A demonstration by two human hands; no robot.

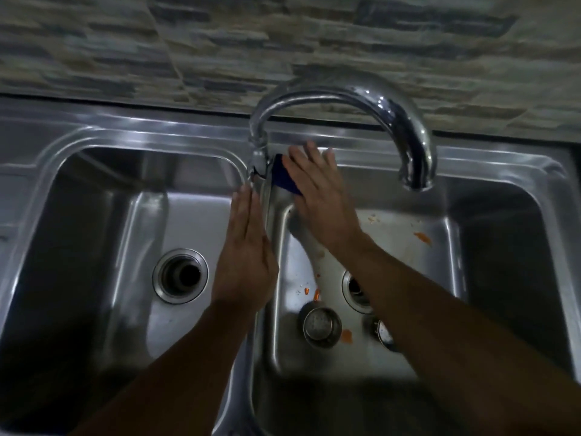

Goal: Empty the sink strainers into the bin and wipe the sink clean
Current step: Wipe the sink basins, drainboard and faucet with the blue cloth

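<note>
A steel double sink [188, 133] fills the view. My right hand [317, 196] presses a blue cloth [284, 177] flat against the back left corner of the right basin, beside the tap base. My left hand [248, 247] lies flat and open on the divider between the basins, holding nothing. Two metal strainers lie loose on the right basin floor: one [320, 325] fully seen, the other [385, 333] half hidden by my right forearm. Orange food scraps [423, 237] dot the right basin. The left drain [180, 275] stands without a strainer.
A curved chrome tap [377, 102] arches over the right basin, its spout [415, 180] just right of my right hand. The right drain [355, 287] is partly covered by my forearm. A stone-pattern tiled wall [283, 42] runs behind the sink.
</note>
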